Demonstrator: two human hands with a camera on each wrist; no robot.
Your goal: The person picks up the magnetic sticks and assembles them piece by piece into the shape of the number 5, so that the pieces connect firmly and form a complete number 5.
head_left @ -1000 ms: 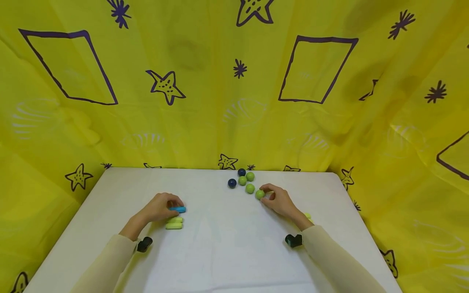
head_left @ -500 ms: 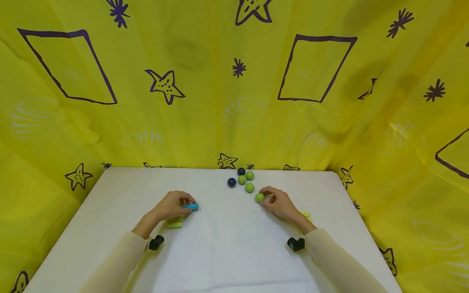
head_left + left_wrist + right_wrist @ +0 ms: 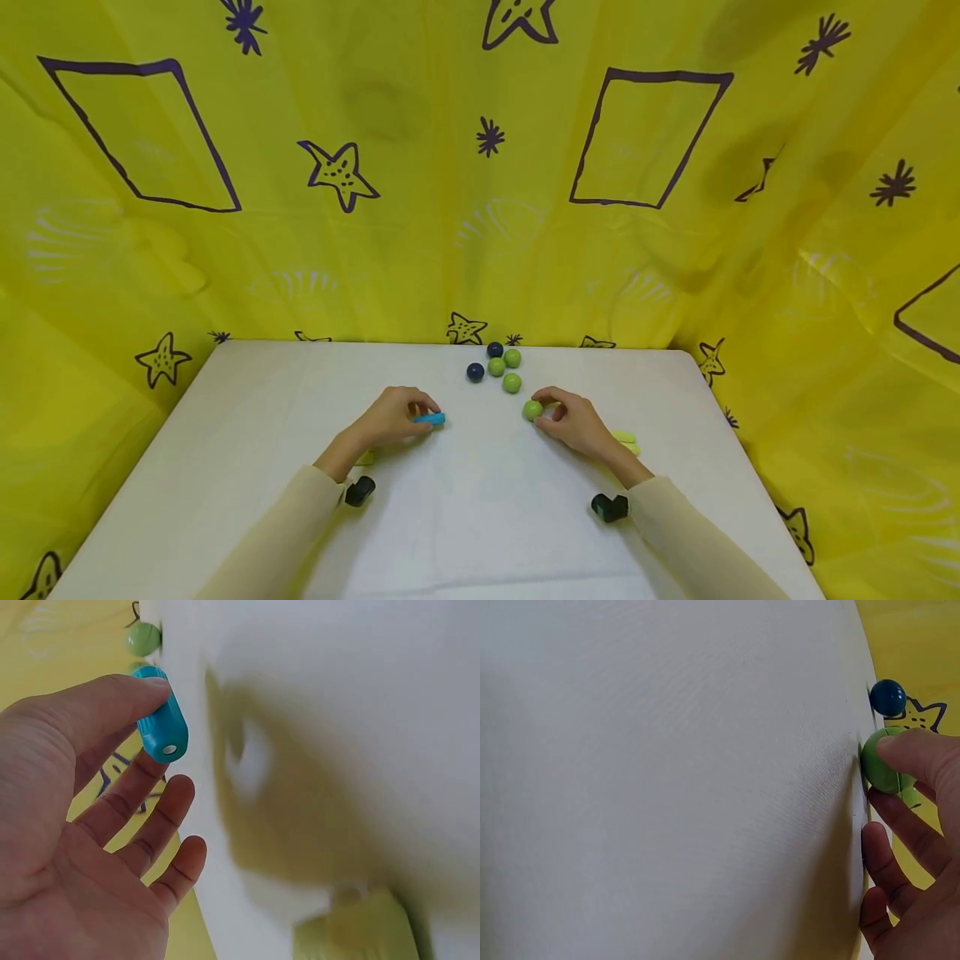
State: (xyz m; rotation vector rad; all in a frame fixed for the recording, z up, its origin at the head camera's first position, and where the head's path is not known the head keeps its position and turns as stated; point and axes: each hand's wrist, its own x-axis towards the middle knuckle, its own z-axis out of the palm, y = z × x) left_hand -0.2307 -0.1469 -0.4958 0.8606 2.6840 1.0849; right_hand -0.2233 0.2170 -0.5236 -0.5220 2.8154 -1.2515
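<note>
My left hand [image 3: 390, 415] pinches a blue oblong piece [image 3: 433, 419] between thumb and fingers, left of the table's middle. In the left wrist view this blue piece [image 3: 163, 724] is ribbed, with a small pale hole in its end; the other fingers are loosely bent. On the right, my right hand [image 3: 577, 421] holds a green ball [image 3: 532, 410] between thumb and fingertips. The right wrist view shows the green ball [image 3: 879, 765] against the white surface. Just behind lie two dark blue balls [image 3: 475, 372] and several more green balls [image 3: 512, 383].
Yellow-green oblong pieces [image 3: 365, 458] lie behind the left wrist, partly hidden by it. More yellow-green pieces [image 3: 624, 442] sit beside the right wrist. The white table [image 3: 487, 517] ends at a yellow patterned curtain [image 3: 420, 250] behind and on both sides.
My left hand has carried the blue piece rightward from beside the yellow-green pieces toward the middle. The right hand has drawn the green ball slightly nearer, away from the other balls.
</note>
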